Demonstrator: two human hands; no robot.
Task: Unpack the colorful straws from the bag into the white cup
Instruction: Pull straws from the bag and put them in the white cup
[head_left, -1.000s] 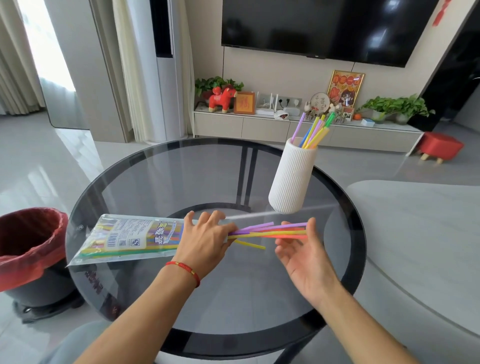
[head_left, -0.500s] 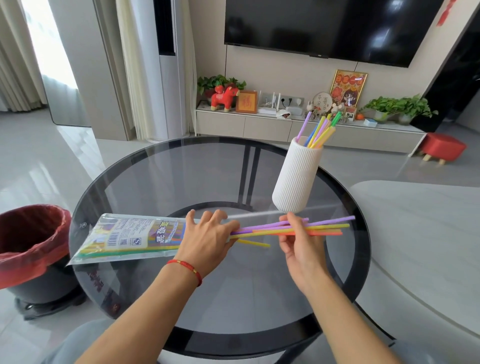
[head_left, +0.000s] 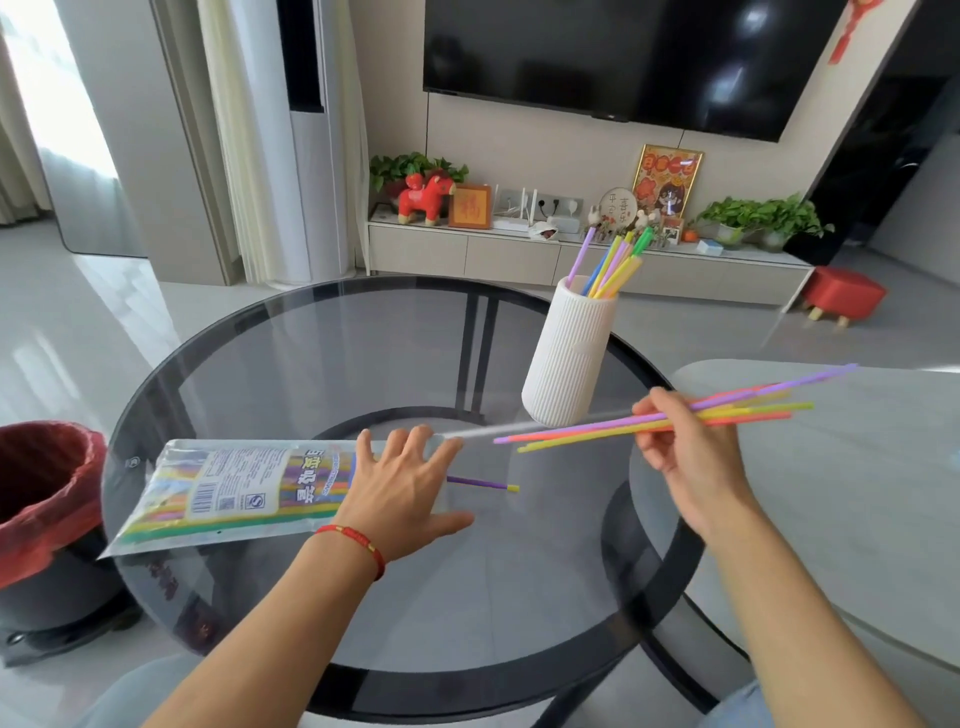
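A clear plastic bag (head_left: 228, 488) of colorful straws lies flat on the left of the round glass table (head_left: 363, 364). My left hand (head_left: 400, 493) presses flat on the bag's open right end, fingers spread. A purple and yellow straw (head_left: 483, 485) pokes out of the bag past that hand. My right hand (head_left: 680, 452) pinches a bundle of several straws (head_left: 727, 413), held level in the air, fully out of the bag, just right of the cup's base. The ribbed white cup (head_left: 569, 358) stands upright behind, holding several straws (head_left: 610, 265).
A black bin with a red liner (head_left: 41, 499) stands on the floor left of the table. A pale grey table top (head_left: 841, 493) overlaps the glass table on the right. A TV unit with ornaments and plants (head_left: 571, 249) runs along the far wall.
My right hand closed on the straw bundle and drew it rightward, clear of the bag. My left hand opened flat on the bag. One straw stayed poking out.
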